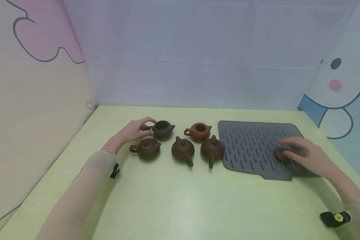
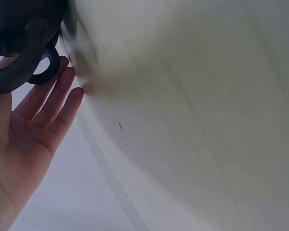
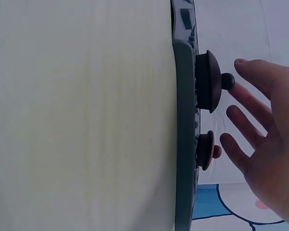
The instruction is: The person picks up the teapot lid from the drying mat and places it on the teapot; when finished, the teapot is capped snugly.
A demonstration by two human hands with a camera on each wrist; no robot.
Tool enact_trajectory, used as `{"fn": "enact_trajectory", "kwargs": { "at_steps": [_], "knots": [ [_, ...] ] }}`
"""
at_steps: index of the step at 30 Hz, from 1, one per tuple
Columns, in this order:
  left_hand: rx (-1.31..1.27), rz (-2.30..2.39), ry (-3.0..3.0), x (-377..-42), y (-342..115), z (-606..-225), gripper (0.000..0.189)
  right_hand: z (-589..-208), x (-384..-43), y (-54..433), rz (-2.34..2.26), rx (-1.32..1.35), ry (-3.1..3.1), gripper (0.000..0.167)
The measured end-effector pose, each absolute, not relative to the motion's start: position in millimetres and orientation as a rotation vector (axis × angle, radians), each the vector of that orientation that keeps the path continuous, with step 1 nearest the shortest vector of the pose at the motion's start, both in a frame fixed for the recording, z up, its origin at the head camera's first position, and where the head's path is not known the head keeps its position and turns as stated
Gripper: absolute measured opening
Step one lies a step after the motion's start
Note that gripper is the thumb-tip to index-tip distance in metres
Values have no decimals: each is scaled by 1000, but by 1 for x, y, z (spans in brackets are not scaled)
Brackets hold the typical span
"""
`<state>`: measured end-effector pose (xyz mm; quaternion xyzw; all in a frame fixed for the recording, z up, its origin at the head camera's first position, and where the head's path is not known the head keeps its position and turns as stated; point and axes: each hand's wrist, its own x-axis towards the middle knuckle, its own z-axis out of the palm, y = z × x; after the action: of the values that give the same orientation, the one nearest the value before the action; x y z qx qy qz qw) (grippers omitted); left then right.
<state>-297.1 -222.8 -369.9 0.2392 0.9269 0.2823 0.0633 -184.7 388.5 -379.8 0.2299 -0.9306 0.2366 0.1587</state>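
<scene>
My left hand (image 1: 134, 130) is at the handle of a dark lidless teapot (image 1: 163, 130), thumb and fingers parted on either side. In the left wrist view its fingers (image 2: 65, 108) look fairly straight behind the handles; the thumb is mostly hidden. On the grey mat, my right hand (image 1: 313, 156) hovers around a dark brown lid (image 1: 279, 154). Thumb and forefinger stand apart near that lid's round knob (image 3: 228, 81); contact is unclear. A smaller reddish lid (image 3: 205, 150) also sits on the mat, visible only in the right wrist view.
A reddish lidless teapot (image 1: 199, 132) stands right of the dark one. In front are three lidded teapots: left (image 1: 148, 149), middle (image 1: 183, 150) and right (image 1: 212, 150). The ridged grey mat (image 1: 246, 143) lies beside them. Cloth backdrop (image 1: 198, 66) rises behind the table.
</scene>
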Motion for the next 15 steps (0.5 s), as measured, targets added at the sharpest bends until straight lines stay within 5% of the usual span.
{"fn": "enact_trajectory", "kwargs": {
  "at_steps": [15],
  "knots": [
    [719,849,2802,-296,-223,-369,45,-378,-184,401,502,544,-2800,22]
  ]
}}
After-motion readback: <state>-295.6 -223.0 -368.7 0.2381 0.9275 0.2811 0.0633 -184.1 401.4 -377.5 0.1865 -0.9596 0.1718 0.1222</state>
